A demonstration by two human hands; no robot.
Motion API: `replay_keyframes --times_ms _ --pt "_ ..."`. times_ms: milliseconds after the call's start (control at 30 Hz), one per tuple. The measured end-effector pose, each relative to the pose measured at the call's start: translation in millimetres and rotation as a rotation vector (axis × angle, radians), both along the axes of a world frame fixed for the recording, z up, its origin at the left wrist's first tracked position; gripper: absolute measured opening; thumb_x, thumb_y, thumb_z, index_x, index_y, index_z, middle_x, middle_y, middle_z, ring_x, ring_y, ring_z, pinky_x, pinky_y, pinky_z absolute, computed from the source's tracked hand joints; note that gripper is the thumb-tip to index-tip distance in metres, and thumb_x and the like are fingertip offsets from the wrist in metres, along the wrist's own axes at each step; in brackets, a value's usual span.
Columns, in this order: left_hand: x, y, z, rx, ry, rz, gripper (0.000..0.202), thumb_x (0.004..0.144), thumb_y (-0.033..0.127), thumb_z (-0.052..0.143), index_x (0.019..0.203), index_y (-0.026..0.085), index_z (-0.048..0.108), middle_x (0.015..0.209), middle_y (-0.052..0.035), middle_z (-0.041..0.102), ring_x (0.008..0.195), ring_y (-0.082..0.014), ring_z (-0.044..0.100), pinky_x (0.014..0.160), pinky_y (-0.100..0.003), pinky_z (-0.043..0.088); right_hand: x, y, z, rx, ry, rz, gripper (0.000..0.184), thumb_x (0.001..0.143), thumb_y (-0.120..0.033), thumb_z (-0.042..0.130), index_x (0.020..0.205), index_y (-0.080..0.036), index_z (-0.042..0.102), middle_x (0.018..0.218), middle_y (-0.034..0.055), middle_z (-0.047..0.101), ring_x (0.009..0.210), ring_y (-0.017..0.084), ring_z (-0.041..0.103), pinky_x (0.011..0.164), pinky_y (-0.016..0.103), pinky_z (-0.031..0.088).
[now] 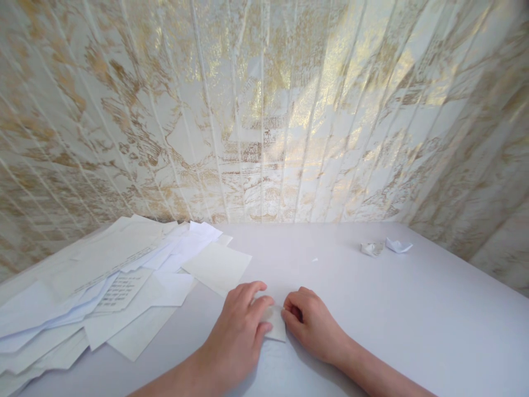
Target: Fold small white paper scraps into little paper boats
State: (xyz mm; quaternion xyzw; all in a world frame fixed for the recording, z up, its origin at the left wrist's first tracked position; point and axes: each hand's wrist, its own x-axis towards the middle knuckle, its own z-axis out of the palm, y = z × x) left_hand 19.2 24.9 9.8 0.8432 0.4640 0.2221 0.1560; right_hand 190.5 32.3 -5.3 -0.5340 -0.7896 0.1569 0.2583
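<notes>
A small folded piece of white paper (276,324) lies on the table between my two hands. My left hand (239,325) covers its left side, with the thumb resting on the paper and the fingers curved over it. At the paper's right edge, my right hand (312,322) is closed, its thumb and curled index finger pinching there. Part of the paper is hidden beneath my left fingers.
A spread pile of white paper sheets (119,242), some printed, covers the table's left side. Two small folded paper boats (372,249) (399,245) stand at the back right. A tiny paper scrap (314,259) lies beyond my hands. A patterned wall (264,138) bounds the white table (397,309).
</notes>
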Motion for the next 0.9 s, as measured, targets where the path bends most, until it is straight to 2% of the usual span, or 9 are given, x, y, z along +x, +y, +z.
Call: replay_keyframes --times_ms 67,133,167,233,333,533,700,900 --pt "2 -9 -0.8 -0.045 0.134 -0.109 0.037 0.075 0.022 0.051 0.112 0.020 0.052 0.128 -0.0099 0.045 0.117 -0.0269 0.038 0.099 -0.043 0.029 0 0 -1.2 0.005 -0.001 0.000 0.018 0.073 -0.009 0.044 0.057 -0.018 0.049 0.054 -0.0031 0.047 0.058 0.012 0.044 0.058 0.024 0.033" --pt "5 -15 -3.4 -0.168 0.291 -0.210 0.060 0.071 0.033 0.056 0.125 0.011 0.040 0.137 -0.0182 0.031 0.124 -0.0336 0.027 0.099 -0.048 0.027 -1 0 -1.8 0.012 -0.004 0.001 0.019 0.072 -0.009 0.044 0.057 -0.017 0.049 0.053 -0.0030 0.048 0.058 0.012 0.044 0.058 0.023 0.032" --pt "7 -17 -5.1 -0.220 0.367 -0.257 0.064 0.072 0.033 0.054 0.128 0.008 0.035 0.137 -0.0205 0.025 0.125 -0.0353 0.022 0.099 -0.050 0.026 -1 0 -2.0 0.016 -0.007 0.001 0.019 0.072 -0.008 0.044 0.056 -0.017 0.049 0.053 -0.0030 0.048 0.057 0.012 0.044 0.058 0.023 0.032" --pt "11 -19 -7.9 -0.260 0.460 -0.251 0.057 0.077 0.019 0.042 0.131 0.005 0.029 0.137 -0.0215 0.017 0.126 -0.0334 0.014 0.101 -0.051 0.022 -1 0 -2.1 0.023 -0.014 0.000 0.019 0.072 -0.008 0.044 0.056 -0.017 0.049 0.053 -0.0028 0.048 0.058 0.012 0.044 0.058 0.023 0.032" --pt "16 -20 -9.0 -0.280 0.536 -0.239 0.057 0.075 0.005 0.033 0.132 0.003 0.026 0.135 -0.0227 0.011 0.125 -0.0321 0.008 0.101 -0.050 0.019 -1 0 -2.2 0.026 -0.021 -0.004 0.019 0.072 -0.008 0.044 0.056 -0.018 0.048 0.054 -0.0025 0.049 0.058 0.012 0.044 0.058 0.023 0.032" --pt "19 -19 -4.7 -0.289 0.555 -0.238 0.062 0.072 0.003 0.040 0.132 0.007 0.027 0.135 -0.0223 0.010 0.123 -0.0343 0.005 0.100 -0.052 0.019 -1 0 -1.3 0.015 -0.036 -0.018 0.018 0.071 -0.008 0.043 0.056 -0.018 0.047 0.054 -0.0022 0.049 0.059 0.013 0.045 0.059 0.023 0.032" --pt "19 -20 -0.9 -0.293 0.565 -0.238 0.059 0.072 0.001 0.038 0.131 0.005 0.029 0.133 -0.0247 0.012 0.122 -0.0356 0.008 0.099 -0.052 0.021 -1 -1 -0.1 0.017 -0.045 -0.009 0.018 0.070 -0.007 0.043 0.056 -0.018 0.046 0.054 -0.0020 0.049 0.059 0.013 0.045 0.059 0.023 0.032" --pt "12 -23 -2.3 -0.264 0.634 -0.245 0.057 0.072 -0.003 0.036 0.129 0.004 0.032 0.132 -0.0260 0.018 0.120 -0.0374 0.012 0.096 -0.054 0.024 3 2 -2.6 0.028 -0.040 -0.075 0.020 0.070 -0.006 0.042 0.054 -0.018 0.046 0.053 -0.0018 0.048 0.056 0.013 0.044 0.057 0.023 0.031"
